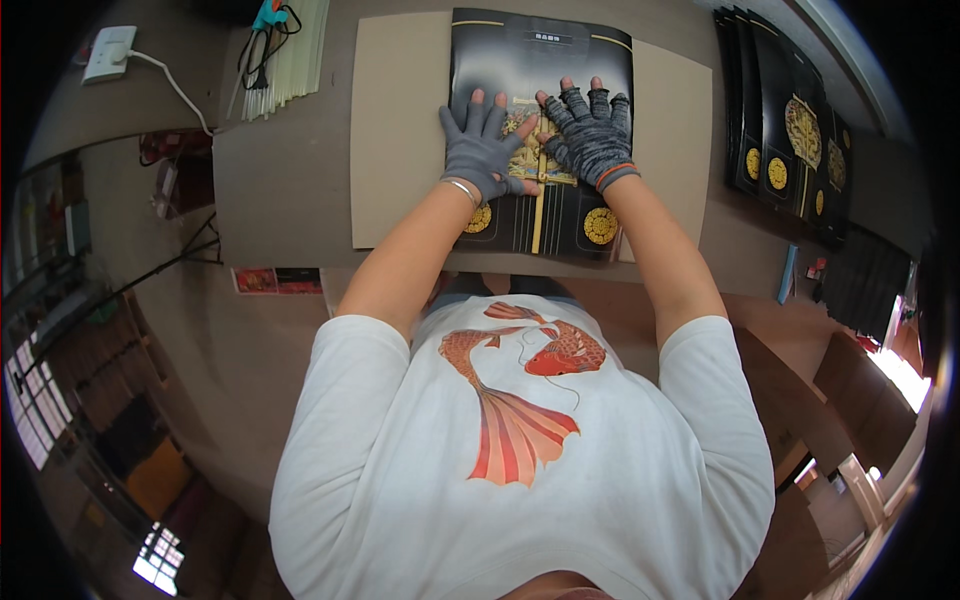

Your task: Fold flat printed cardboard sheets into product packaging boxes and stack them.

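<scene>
A black printed sheet [545, 65] with gold patterns and round gold medallions lies on a wider tan cardboard [400, 150] on the table. Flat on the sheet's middle rests my left hand [475, 148], in a plain grey glove that leaves the fingertips bare, fingers spread. Beside it, my right hand [592, 133] presses down in a dark striped knit glove with an orange cuff edge, its fingers also stretched out. Both palms partly cover a colourful gold picture in the sheet's centre. Neither hand grips anything.
Several similar black sheets [790, 120] lie stacked at the right. At the far left are a bundle of pale sticks [303, 65], a blue tool [268, 16] with a coiled black cord, and a white plug unit [109, 55] with a cable. The grey table [280, 190] ends just before my body.
</scene>
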Available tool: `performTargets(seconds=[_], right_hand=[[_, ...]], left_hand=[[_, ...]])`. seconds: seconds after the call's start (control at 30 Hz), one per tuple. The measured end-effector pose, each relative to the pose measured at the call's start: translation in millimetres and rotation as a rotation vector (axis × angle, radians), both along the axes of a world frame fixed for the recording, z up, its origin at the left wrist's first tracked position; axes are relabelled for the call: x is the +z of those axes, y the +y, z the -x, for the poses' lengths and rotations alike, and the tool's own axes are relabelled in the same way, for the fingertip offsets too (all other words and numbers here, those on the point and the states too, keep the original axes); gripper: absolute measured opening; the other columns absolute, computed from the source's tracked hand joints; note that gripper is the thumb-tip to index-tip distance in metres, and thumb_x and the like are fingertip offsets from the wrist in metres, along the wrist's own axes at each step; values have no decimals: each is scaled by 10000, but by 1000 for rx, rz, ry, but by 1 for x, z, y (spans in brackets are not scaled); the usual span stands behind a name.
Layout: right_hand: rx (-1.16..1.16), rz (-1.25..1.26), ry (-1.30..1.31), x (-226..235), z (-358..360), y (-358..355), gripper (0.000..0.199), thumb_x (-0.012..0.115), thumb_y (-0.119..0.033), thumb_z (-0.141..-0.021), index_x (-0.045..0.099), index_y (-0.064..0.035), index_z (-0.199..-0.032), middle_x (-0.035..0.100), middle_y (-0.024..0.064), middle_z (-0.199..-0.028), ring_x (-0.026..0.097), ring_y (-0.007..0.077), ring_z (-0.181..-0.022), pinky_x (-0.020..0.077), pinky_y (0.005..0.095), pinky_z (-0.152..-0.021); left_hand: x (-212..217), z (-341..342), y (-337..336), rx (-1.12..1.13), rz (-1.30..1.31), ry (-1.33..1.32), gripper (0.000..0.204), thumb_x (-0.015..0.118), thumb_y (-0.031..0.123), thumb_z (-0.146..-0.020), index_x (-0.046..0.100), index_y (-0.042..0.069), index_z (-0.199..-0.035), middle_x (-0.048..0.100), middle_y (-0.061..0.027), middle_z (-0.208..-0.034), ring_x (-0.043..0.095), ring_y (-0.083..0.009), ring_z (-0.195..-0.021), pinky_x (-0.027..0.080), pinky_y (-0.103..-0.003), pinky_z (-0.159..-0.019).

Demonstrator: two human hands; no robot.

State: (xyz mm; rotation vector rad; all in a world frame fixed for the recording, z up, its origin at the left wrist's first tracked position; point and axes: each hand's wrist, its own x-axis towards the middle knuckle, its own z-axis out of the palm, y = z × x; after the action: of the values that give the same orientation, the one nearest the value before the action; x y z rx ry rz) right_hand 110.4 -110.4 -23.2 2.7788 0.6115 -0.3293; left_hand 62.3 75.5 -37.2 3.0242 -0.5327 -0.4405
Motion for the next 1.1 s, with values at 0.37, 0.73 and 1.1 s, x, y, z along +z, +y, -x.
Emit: performTargets(seconds=[0.37, 0.73, 1.1], right_hand=[[-11, -40, 65, -2, 0, -3, 690, 374, -664, -927, 201, -389, -1535, 149, 51, -1627, 96, 390, -1484, 57, 642, -1143], [0, -54, 74, 1, -1, -2, 694, 392, -661, -921, 212, -388, -1534, 174, 61, -1620, 119, 392, -1479, 67, 640, -1144], [25, -166, 55, -21, -8, -19, 704, 438, -638, -911, 263, -348, -1528, 200, 72, -1613, 118, 371, -1484, 61, 628, -1150]], left_hand=[[9, -3, -7, 34, -38, 80, 1116, 593, 870, -582, 264, 376, -1526, 108, -164, -1622, -12, -436, -1482, -10, -763, -1042], [8, -4, -6, 53, -31, 95, 1126, 639, 846, -556, 288, 375, -1516, 104, -162, -1623, -22, -441, -1481, -13, -769, -1039], [40, -23, -35, -130, -203, 212, 1028, 687, 687, -689, 374, 109, -1479, 196, -100, -1609, 101, -251, -1501, 60, -752, -1076]])
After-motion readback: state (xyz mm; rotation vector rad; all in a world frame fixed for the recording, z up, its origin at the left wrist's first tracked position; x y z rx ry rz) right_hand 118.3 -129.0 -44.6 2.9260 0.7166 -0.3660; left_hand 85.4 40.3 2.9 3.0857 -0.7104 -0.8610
